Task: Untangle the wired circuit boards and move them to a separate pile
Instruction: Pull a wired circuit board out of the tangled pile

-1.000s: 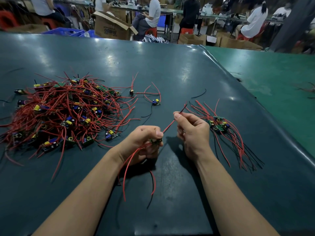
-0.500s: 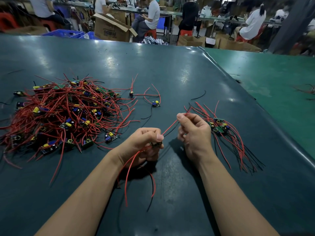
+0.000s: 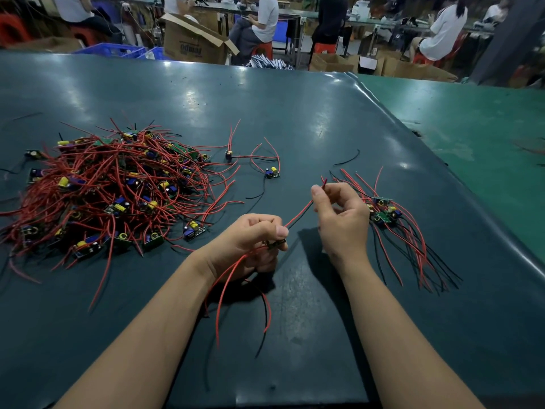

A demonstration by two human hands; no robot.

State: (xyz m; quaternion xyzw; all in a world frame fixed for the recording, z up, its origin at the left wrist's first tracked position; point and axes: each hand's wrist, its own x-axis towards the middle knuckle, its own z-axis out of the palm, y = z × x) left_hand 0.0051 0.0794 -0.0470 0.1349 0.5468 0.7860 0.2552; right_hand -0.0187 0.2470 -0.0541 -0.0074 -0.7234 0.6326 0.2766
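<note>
A workshop stretches behind a dark teal bench (image 3: 295, 119), with seated people (image 3: 265, 19), an open carton (image 3: 191, 39) and blue crates (image 3: 118, 51) along the far side, and a lighter green surface (image 3: 472, 128) adjoining on the right.

In the head view, a big pile (image 3: 112, 190) of small circuit boards with red and black leads lies tangled on the left of the bench. Two loose boards (image 3: 272, 173) sit apart just right of it, their wires trailing toward the pile. A lone black wire (image 3: 348, 158) lies farther back. On the right, a small pile (image 3: 386, 214) of a few boards rests with its wires fanned toward the near edge.

Between the piles, the left hand (image 3: 253, 243) is curled closed around a board (image 3: 275, 245), thumb pressing on top; only a dark sliver of it shows between the fingers. Red and black leads hang from under that hand down over the bench. The right hand (image 3: 342, 219) is raised just beside the small pile, thumb and forefinger pinching a lead (image 3: 300, 214) near its tip, the other fingers loosely curled. That lead runs taut down to the left hand.
</note>
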